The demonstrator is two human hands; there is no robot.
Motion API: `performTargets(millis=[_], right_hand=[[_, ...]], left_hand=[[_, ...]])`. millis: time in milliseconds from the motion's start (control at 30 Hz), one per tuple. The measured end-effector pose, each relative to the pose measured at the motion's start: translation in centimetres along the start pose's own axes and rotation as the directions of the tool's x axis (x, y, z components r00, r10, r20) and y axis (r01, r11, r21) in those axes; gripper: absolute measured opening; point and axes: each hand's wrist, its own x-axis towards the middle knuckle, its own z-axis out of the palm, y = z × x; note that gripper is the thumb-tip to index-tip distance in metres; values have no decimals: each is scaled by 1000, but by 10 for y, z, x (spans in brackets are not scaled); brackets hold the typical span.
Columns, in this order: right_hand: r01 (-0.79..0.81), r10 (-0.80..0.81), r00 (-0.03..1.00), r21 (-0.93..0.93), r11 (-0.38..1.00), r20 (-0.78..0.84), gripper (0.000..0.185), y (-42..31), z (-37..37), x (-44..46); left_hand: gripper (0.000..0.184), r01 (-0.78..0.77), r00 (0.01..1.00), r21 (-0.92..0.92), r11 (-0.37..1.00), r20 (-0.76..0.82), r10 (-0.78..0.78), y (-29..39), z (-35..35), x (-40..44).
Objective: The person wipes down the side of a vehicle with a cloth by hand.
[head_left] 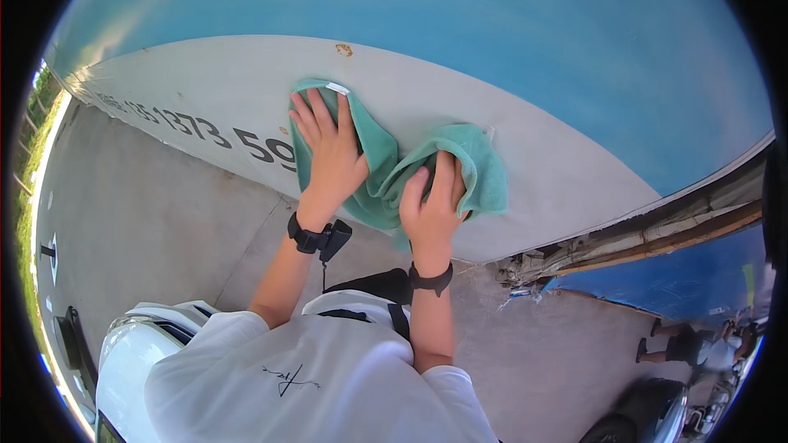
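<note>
A green cloth (377,148) lies bunched against a white panel (525,148) with dark printed digits (263,145). My left hand (328,152) presses the cloth's left part flat on the panel, its fingers spread and pointing up. Closer to the cloth's right end, my right hand (435,201) has its fingers curled into a fold, gripping it. Both wrists wear black bands, and the left band carries a small black device (335,238). A small brown mark (344,50) shows on the panel above the cloth.
A blue surface (427,0) curves above the white panel. Concrete ground (189,213) stretches below. A white car (139,353) stands at lower left, a dark vehicle (640,414) at lower right. Another person (714,349) is at far right, near a blue panel (681,279).
</note>
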Motion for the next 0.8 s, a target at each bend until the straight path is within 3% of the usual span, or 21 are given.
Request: performTargets(millis=[67,200,300,333,400,500,600,700,800], right_hand=[[-88,88,996,37,995,-6,46,10,-3,-4],[-69,72,990,28,997,-118,46,-3,-3,7],[-120,107,986,94,988,131,50,-16,-3,0],[-64,43,980,101,993,196,50,-14,0,-2],[-96,77,977,90,991,199,49,-16,0,-3],[-162,157,986,92,983,55,49,-16,0,0],[-246,251,965,66,967,-78,52,-9,-5,4],[-230,227,973,70,971,40,52,-11,-10,0],[-113,102,977,49,992,188,54,-16,-3,-9]], left_hand=[[93,4,1000,-5,1000,12,-3,2,-4,1],[93,28,999,-9,1000,-16,-28,6,-5,0],[80,102,991,-139,985,-71,-112,13,-5,1],[80,112,989,-151,982,-79,-125,15,-6,1],[80,125,985,-171,977,-98,-144,18,-10,2],[83,126,983,-103,987,-123,-139,9,-11,3],[88,238,938,-201,950,-206,-278,-9,-16,11],[94,324,883,-277,905,-254,-394,-28,-21,19],[91,369,879,-271,889,-208,-429,-18,-31,19]])
